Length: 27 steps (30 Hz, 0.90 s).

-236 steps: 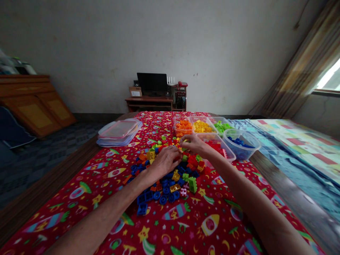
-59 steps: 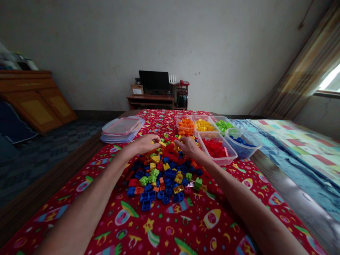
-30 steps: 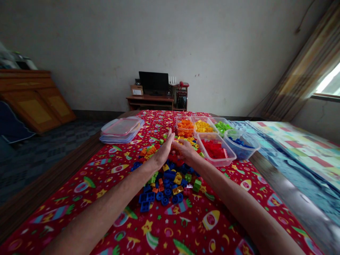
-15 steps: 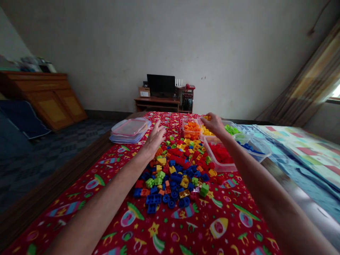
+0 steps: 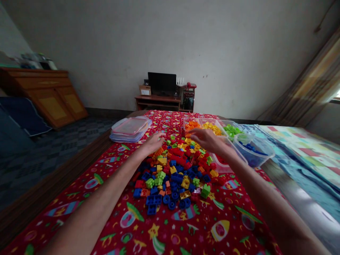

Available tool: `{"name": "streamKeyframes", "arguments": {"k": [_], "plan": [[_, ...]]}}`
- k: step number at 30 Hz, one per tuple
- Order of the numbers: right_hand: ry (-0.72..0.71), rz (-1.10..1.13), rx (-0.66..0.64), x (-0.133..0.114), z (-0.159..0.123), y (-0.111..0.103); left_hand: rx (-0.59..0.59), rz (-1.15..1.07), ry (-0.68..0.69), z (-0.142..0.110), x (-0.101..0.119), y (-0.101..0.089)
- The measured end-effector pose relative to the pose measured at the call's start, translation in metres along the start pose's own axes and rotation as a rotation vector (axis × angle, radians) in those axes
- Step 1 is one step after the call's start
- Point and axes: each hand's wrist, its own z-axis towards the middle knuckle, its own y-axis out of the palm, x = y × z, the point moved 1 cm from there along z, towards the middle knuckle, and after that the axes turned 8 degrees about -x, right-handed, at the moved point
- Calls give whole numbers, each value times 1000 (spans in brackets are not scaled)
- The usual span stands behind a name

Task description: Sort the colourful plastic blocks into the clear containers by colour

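A heap of mixed plastic bricks (image 5: 175,173), blue, red, yellow, green and orange, lies on the red patterned tablecloth (image 5: 186,230). My left hand (image 5: 152,144) rests palm down at the heap's far left edge, its fingers stretched forward over the bricks. My right hand (image 5: 207,139) hovers over the heap's far side with its fingers spread toward the left and nothing visible in them. Just behind it stand clear tubs of orange bricks (image 5: 190,124), yellow bricks (image 5: 212,126) and green bricks (image 5: 231,129). My right wrist covers most of the tub of red bricks (image 5: 221,167).
A round clear bowl of blue bricks (image 5: 254,153) stands at the right by the table edge. A stack of clear lids (image 5: 131,126) lies at the far left. A striped cloth (image 5: 302,148) lies to the right, and a low desk with a monitor (image 5: 162,84) stands by the wall.
My right hand has come back from above the yellow tub to just over the heap. My left hand has dropped from a raised pose onto the heap's far left edge.
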Motion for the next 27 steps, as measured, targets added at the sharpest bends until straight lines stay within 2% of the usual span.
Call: {"name": "streamKeyframes", "arguments": {"k": [3,5,7,9,11,13,18,22,27], "plan": [[-331,44,-129,-61,-38,35,21,59,-53,3,-16,6],[-610,-66,-193,-95,-61,59,20,62,-57,2,-24,8],[-807,-232,-198,-118,-77,81,-14,11,-20,-1,-29,9],[-903,-352,-194,-127,-84,97,-97,-91,40,-4,-32,10],[-893,-415,-189,-125,-83,106,-170,-182,83,-7,-31,12],[-821,-460,-178,-116,-77,109,-207,-205,95,-10,-28,13],[-644,-530,-135,-92,-61,100,-274,-96,133,-13,-12,12],[-522,-515,-136,-77,-51,85,-281,13,159,-12,-3,10],[-337,-341,-188,-50,-37,49,-245,101,161,-8,3,14]]}}
